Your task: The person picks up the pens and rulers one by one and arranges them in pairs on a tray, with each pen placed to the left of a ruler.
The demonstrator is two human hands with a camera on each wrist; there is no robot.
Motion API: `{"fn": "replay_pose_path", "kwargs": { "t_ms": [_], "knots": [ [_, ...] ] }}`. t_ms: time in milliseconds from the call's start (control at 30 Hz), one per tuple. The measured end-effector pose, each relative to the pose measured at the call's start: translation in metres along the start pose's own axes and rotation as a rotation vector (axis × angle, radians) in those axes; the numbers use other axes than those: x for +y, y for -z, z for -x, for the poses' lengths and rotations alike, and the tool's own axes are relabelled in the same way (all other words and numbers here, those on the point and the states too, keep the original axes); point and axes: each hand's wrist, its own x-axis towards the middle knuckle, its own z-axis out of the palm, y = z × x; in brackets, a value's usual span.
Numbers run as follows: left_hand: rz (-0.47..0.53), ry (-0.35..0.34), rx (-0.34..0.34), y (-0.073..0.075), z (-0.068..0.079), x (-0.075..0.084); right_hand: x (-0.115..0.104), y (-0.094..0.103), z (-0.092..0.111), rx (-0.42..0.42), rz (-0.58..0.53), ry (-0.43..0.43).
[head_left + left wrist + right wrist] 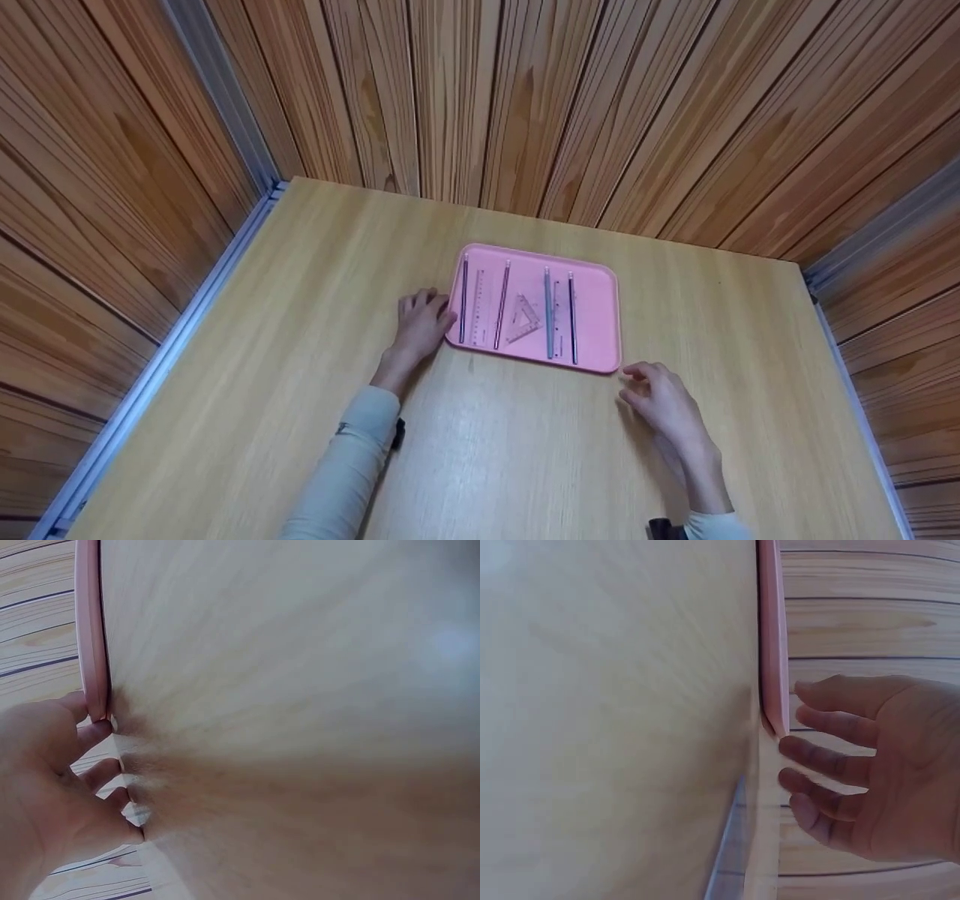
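A pink tray (600,315) lies on the table, tilted slightly in the head view. Inside it are several pencils (463,300), a clear ruler (480,307) at the left, a second clear ruler (559,319) near the right and a clear set square (531,310) between them. My left hand (424,326) pinches the tray's left edge, thumb over the rim and index finger low against it in the left wrist view. Beside the front right corner, my right hand (667,405) holds nothing, its fingers loosely bent just off the rim.
The wooden table (465,465) is bounded by a plank-patterned back wall (517,105) and side walls. A metal rail (180,330) runs along the left edge. Behind the tray, a strip of tabletop separates it from the back wall.
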Motion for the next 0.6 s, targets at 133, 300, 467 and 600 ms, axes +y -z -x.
{"fn": "replay_pose_path", "kwargs": {
  "t_ms": [133, 300, 467, 600],
  "knots": [
    [0.012, 0.01, -0.006, 0.0, 0.0, 0.0, 0.008, 0.004, 0.01, -0.015, 0.012, -0.031],
    [-0.023, -0.014, 0.0, 0.0, -0.001, 0.001, 0.015, 0.009, 0.022, -0.035, 0.076, -0.096],
    [-0.044, -0.026, 0.005, 0.0, -0.001, 0.001, 0.021, 0.012, 0.035, -0.043, 0.124, -0.15],
    [-0.034, -0.013, 0.005, -0.001, -0.001, 0.0, 0.025, 0.01, 0.044, -0.052, 0.129, -0.176]
  ]
}}
